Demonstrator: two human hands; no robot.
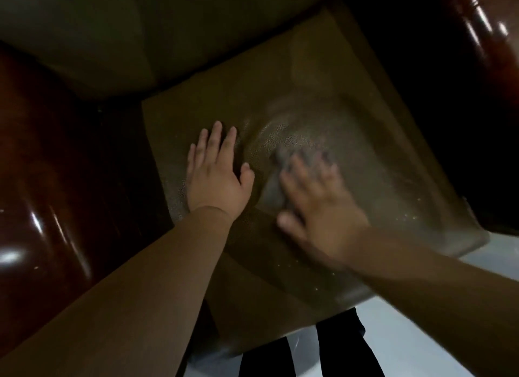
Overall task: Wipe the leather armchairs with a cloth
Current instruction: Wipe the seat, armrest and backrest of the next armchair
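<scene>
I look down on the brown leather seat cushion (351, 129) of an armchair. My left hand (216, 174) lies flat on the cushion's left part, fingers straight and pointing to the backrest. My right hand (317, 205) is blurred by motion and presses a grey cloth (273, 190) onto the cushion with spread fingers. Most of the cloth is hidden under that hand; only its left edge and a bit by the fingertips show.
The padded leather backrest (140, 34) rises at the top. Glossy dark wooden armrests stand at the left (42, 208) and the upper right (488, 26). A pale floor (421, 329) and dark trouser legs (345, 348) show below the seat's front edge.
</scene>
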